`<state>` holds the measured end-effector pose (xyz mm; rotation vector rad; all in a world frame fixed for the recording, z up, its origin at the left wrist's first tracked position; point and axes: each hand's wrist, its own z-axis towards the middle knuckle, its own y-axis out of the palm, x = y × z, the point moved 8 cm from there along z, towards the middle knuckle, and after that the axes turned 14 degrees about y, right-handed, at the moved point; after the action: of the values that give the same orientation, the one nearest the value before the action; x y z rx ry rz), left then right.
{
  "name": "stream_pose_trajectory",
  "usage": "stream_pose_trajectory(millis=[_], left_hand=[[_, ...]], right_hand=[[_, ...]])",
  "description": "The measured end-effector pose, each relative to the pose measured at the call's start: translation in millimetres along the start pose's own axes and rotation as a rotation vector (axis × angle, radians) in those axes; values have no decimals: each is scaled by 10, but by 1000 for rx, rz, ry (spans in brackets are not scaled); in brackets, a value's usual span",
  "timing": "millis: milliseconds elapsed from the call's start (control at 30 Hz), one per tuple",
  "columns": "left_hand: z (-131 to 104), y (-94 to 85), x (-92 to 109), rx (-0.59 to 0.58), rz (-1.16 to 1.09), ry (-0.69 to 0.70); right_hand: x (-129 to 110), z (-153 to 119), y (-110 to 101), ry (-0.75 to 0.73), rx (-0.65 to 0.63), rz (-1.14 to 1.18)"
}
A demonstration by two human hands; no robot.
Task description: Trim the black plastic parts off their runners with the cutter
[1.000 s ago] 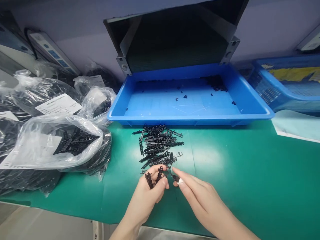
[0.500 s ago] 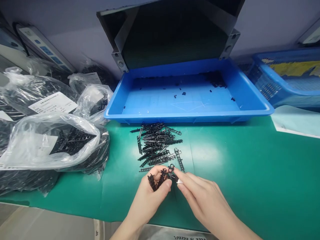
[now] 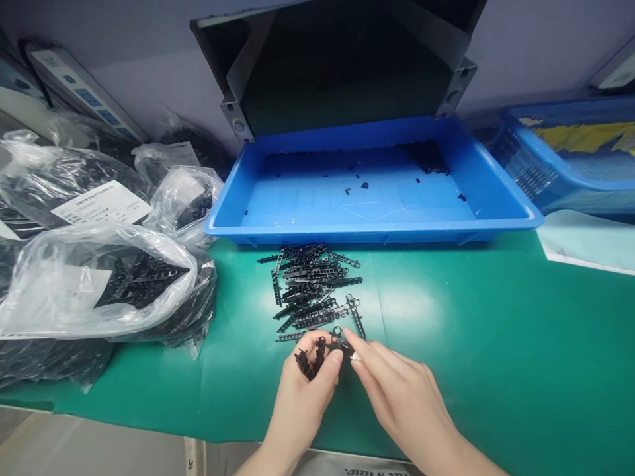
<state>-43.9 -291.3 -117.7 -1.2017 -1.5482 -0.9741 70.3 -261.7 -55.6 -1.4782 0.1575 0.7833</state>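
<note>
My left hand (image 3: pixel 307 383) is closed around several black plastic strips (image 3: pixel 310 362) with ring-shaped ends. Thumb and forefinger pinch one of them, whose round loop (image 3: pixel 337 331) sticks up at the fingertips. Against that strip, my right hand (image 3: pixel 397 390) pinches a small piece, dark at one end and white at the other (image 3: pixel 354 356); most of it is hidden by the fingers, so its kind is unclear. Just beyond the hands lies a loose pile of black ladder-like plastic strips (image 3: pixel 312 281) on the green mat (image 3: pixel 446 317).
Behind the pile stands a blue tray (image 3: pixel 372 233) with scattered small black bits. Clear plastic bags of black parts (image 3: pixel 109 317) crowd the left side. A blue basket (image 3: pixel 546 165) and a pale paper sheet (image 3: pixel 590 244) are at the right. A dark panel (image 3: pixel 342 73) overhangs the tray.
My hands have shifted slightly, and the small piece in my right hand sits at a somewhat different angle against the strip. The pile and tray look unchanged.
</note>
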Motion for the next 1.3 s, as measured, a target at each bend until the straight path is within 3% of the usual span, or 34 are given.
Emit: stream_pose_trajectory(millis=[133,300,433,500,633,700,967,1300], left_hand=[[30,-11,87,20,-4,25],[72,-67,136,24,78,37],[106,-33,39,-21,116,43],[119,-25,-6,11,66,46],[121,89,-50,25,-201,2],[108,149,-41,23,-308,-29],[53,199,112,-44,-383,48],[64,178,64,-26,-370,10]], right_hand=[[200,132,-14,115,46,-122],[497,277,215,364,-202,-231],[494,305,187,418,-285,-143],[448,272,166,436,-377,-9],[309,106,235,552,-634,481],[250,33,281,598,-693,640],[235,-62,330,679,-659,752],[193,-122,411,622,-729,894]])
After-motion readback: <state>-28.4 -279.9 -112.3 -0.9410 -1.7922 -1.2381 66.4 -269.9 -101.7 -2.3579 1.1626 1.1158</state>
